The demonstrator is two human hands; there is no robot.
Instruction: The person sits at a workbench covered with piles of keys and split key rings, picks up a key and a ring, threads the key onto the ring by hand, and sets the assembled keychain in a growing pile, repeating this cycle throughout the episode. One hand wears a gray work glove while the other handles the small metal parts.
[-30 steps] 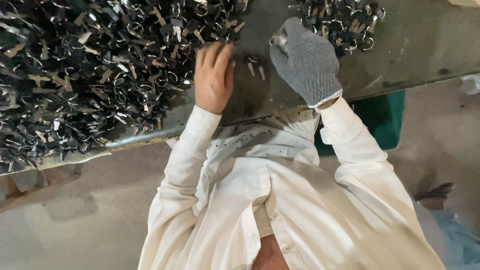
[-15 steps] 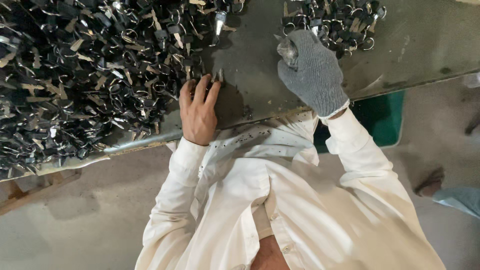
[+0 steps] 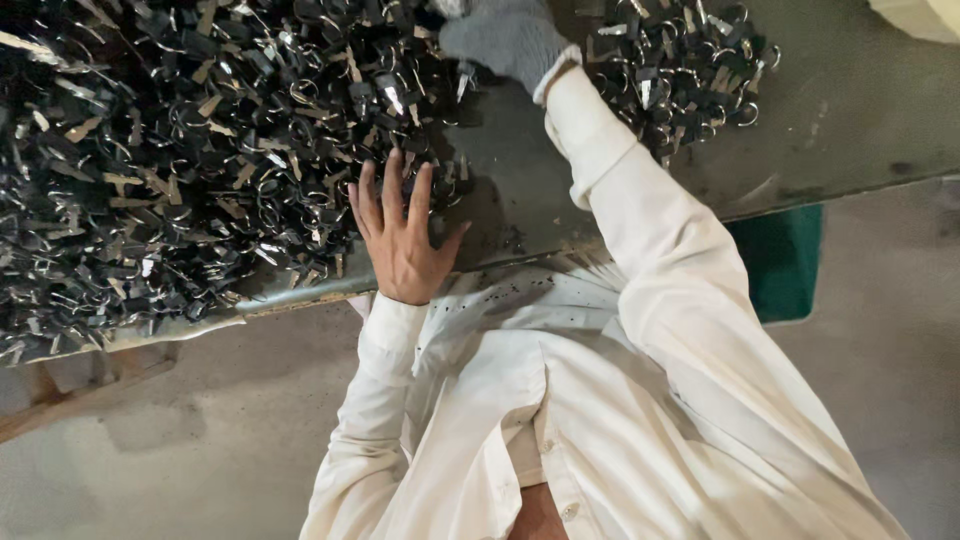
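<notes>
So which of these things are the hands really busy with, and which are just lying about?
In hand:
- left hand, bare, spread flat at the edge of the big pile of metal rings
- right hand, in a grey glove, reaching between that pile and the smaller pile

Lying about:
- green bin under the table

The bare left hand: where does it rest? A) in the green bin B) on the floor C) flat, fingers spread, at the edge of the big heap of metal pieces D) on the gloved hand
C: the left hand lies open, fingers spread, against the big heap of metal pieces on the table.
</notes>
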